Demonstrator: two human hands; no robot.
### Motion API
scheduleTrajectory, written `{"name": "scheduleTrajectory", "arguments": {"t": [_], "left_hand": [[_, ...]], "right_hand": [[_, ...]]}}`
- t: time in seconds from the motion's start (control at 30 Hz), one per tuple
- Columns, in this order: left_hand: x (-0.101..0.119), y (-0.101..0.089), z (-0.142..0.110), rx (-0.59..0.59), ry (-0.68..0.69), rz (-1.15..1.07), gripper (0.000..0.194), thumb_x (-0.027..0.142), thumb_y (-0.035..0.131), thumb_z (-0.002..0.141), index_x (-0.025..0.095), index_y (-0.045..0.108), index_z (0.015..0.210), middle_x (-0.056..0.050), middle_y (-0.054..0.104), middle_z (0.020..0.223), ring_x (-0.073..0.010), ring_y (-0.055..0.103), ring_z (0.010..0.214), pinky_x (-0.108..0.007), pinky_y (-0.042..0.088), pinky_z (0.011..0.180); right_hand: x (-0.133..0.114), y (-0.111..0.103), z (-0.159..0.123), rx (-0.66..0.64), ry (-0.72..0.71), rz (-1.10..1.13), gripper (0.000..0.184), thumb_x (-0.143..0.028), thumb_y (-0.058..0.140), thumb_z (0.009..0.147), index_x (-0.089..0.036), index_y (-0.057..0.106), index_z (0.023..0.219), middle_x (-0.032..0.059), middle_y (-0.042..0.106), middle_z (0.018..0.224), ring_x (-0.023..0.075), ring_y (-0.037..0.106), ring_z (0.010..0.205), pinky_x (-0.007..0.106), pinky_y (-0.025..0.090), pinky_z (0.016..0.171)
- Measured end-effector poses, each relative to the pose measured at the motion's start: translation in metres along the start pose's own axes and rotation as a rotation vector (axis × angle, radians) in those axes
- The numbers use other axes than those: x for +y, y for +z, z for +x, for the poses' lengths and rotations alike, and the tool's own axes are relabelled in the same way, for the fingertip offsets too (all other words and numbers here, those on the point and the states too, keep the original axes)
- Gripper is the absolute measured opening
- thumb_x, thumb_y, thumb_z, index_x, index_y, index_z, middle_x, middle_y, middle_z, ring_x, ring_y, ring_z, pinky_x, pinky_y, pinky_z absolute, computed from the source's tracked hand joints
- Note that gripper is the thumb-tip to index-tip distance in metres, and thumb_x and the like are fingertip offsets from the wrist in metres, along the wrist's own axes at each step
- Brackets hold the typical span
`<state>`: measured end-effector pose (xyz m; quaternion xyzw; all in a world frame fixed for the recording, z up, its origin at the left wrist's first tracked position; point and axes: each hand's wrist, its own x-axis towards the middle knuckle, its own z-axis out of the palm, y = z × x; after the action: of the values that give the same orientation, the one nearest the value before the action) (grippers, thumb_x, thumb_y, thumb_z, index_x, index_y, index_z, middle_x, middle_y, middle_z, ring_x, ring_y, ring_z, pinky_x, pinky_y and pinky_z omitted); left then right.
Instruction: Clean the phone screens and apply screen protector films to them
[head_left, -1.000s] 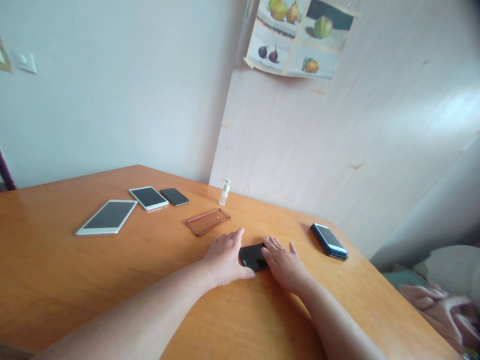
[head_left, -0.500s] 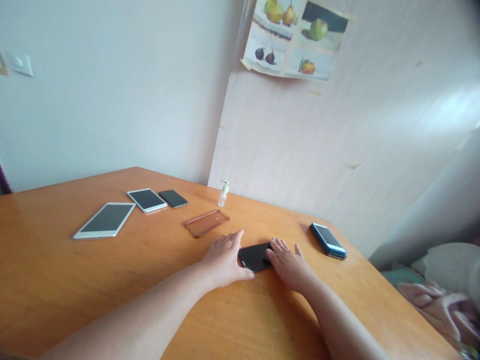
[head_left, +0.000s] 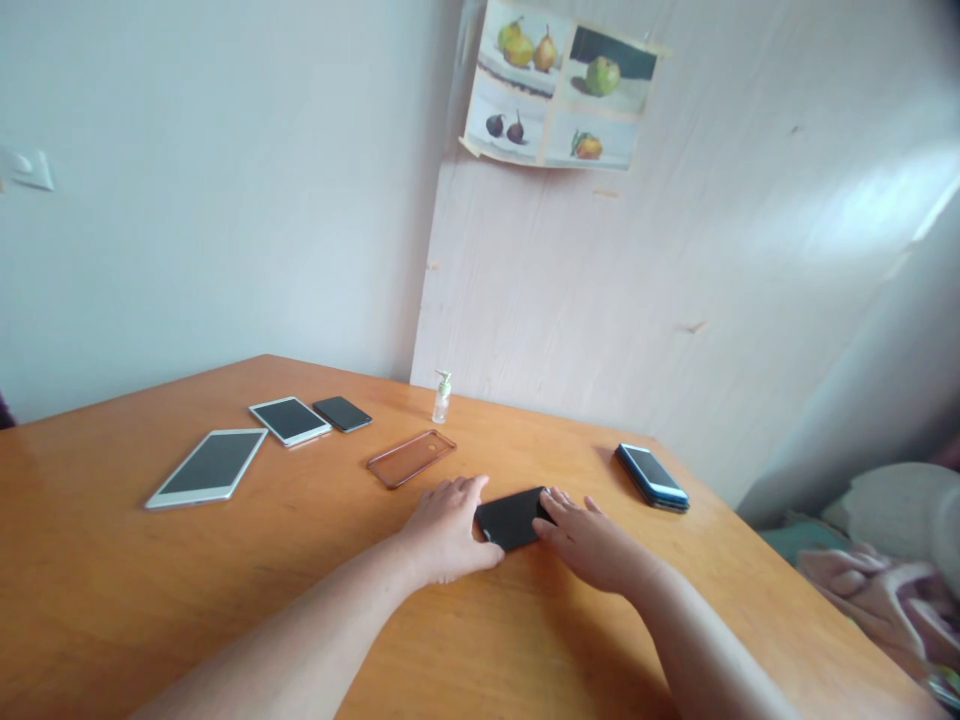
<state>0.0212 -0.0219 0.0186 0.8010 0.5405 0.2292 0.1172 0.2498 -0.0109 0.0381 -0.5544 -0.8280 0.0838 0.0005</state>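
Note:
A black smartphone [head_left: 511,518] lies face up and flat on the wooden table, between my two hands. My left hand [head_left: 448,530] rests at its left end, thumb and index finger spread around the corner near the front and back edges. At the opposite end, my right hand [head_left: 589,535] lies with fingers stretched out over the right edge and touching the phone. Just behind my left hand is a clear brownish phone case [head_left: 411,460], apart from the phone. The undersides of both hands are hidden.
A small pump bottle [head_left: 441,400] stands near the wall. On the left lie two white tablets [head_left: 210,467] [head_left: 291,420] and a dark phone [head_left: 343,413]. A stack of phones [head_left: 651,477] sits near the table's right edge. Fabric [head_left: 870,590] is beyond that edge.
The view has tilted slightly, so the table's far side sits lower in it. Both hands stay at the smartphone's ends with hardly any movement, and the reflection on its screen has faded.

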Motion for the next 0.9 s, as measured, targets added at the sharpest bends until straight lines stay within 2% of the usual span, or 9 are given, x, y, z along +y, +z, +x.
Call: {"name": "scheduleTrajectory", "arguments": {"t": [0.07, 0.2, 0.27, 0.33, 0.5, 0.6, 0.67, 0.8, 0.9], "left_hand": [[0.001, -0.001, 0.000, 0.003, 0.005, 0.004, 0.081, 0.045, 0.068, 0.065, 0.016, 0.042, 0.136, -0.014, 0.060, 0.126, -0.0329, 0.054, 0.118, -0.041, 0.043, 0.098], [0.000, 0.000, 0.000, 0.016, 0.009, 0.006, 0.073, 0.044, 0.067, 0.066, 0.016, 0.047, 0.131, -0.014, 0.060, 0.125, -0.0331, 0.055, 0.116, -0.041, 0.045, 0.095], [-0.002, 0.001, 0.001, 0.021, 0.017, -0.005, 0.071, 0.045, 0.067, 0.067, 0.016, 0.048, 0.130, -0.015, 0.060, 0.125, -0.0332, 0.055, 0.116, -0.041, 0.045, 0.094], [-0.004, 0.002, 0.002, 0.018, 0.029, -0.013, 0.072, 0.045, 0.068, 0.065, 0.017, 0.049, 0.128, -0.014, 0.060, 0.125, -0.0334, 0.054, 0.116, -0.040, 0.046, 0.094], [-0.008, 0.003, 0.004, 0.003, 0.057, -0.016, 0.067, 0.044, 0.068, 0.064, 0.020, 0.053, 0.124, -0.010, 0.061, 0.119, -0.0326, 0.056, 0.112, -0.041, 0.046, 0.092], [-0.008, 0.003, 0.004, 0.002, 0.064, -0.010, 0.069, 0.043, 0.068, 0.064, 0.020, 0.052, 0.126, -0.011, 0.061, 0.120, -0.0330, 0.056, 0.112, -0.041, 0.045, 0.092], [-0.007, 0.002, 0.004, 0.002, 0.064, -0.004, 0.067, 0.040, 0.068, 0.063, 0.020, 0.052, 0.125, -0.011, 0.061, 0.119, -0.0329, 0.056, 0.111, -0.040, 0.046, 0.091], [-0.006, 0.000, 0.002, 0.007, 0.051, -0.003, 0.059, 0.037, 0.067, 0.064, 0.020, 0.055, 0.120, -0.011, 0.062, 0.115, -0.0316, 0.057, 0.108, -0.038, 0.046, 0.090], [-0.005, -0.002, 0.002, 0.004, 0.052, -0.009, 0.059, 0.038, 0.065, 0.066, 0.020, 0.055, 0.120, -0.011, 0.062, 0.116, -0.0314, 0.057, 0.109, -0.038, 0.046, 0.091]], "right_hand": [[-0.008, -0.002, -0.006, -0.017, -0.036, 0.016, 0.068, -0.050, 0.033, 0.096, -0.008, 0.030, 0.150, 0.0189, 0.027, 0.154, 0.0278, 0.022, 0.145, 0.050, 0.016, 0.118], [-0.044, -0.009, -0.026, -0.106, -0.264, 0.068, 0.071, -0.050, 0.037, 0.095, -0.013, 0.022, 0.153, 0.0124, 0.018, 0.158, 0.0244, 0.015, 0.147, 0.043, 0.012, 0.120], [-0.053, -0.012, -0.032, -0.151, -0.330, 0.088, 0.071, -0.048, 0.039, 0.094, -0.015, 0.020, 0.153, 0.0099, 0.016, 0.158, 0.0235, 0.015, 0.147, 0.041, 0.013, 0.120], [-0.048, -0.013, -0.032, -0.153, -0.285, 0.081, 0.072, -0.048, 0.040, 0.093, -0.013, 0.022, 0.153, 0.0107, 0.018, 0.158, 0.0246, 0.018, 0.146, 0.041, 0.016, 0.120], [-0.011, -0.015, -0.021, -0.068, 0.023, -0.028, 0.079, -0.050, 0.049, 0.087, -0.005, 0.031, 0.149, 0.0190, 0.030, 0.154, 0.0327, 0.031, 0.141, 0.046, 0.025, 0.116], [-0.010, -0.016, -0.022, -0.047, 0.071, -0.055, 0.079, -0.049, 0.052, 0.084, -0.004, 0.036, 0.147, 0.0210, 0.034, 0.151, 0.0356, 0.038, 0.136, 0.048, 0.030, 0.112], [-0.023, -0.016, -0.028, -0.052, 0.011, -0.047, 0.079, -0.049, 0.053, 0.084, -0.006, 0.036, 0.147, 0.0199, 0.031, 0.152, 0.0351, 0.037, 0.137, 0.047, 0.030, 0.113], [-0.053, -0.016, -0.043, -0.114, -0.227, 0.032, 0.073, -0.044, 0.049, 0.088, -0.011, 0.030, 0.150, 0.0136, 0.026, 0.155, 0.0280, 0.028, 0.143, 0.041, 0.024, 0.117], [-0.054, -0.016, -0.045, -0.125, -0.303, 0.075, 0.070, -0.044, 0.048, 0.089, -0.017, 0.030, 0.151, 0.0090, 0.027, 0.156, 0.0255, 0.030, 0.142, 0.038, 0.025, 0.116]]}}
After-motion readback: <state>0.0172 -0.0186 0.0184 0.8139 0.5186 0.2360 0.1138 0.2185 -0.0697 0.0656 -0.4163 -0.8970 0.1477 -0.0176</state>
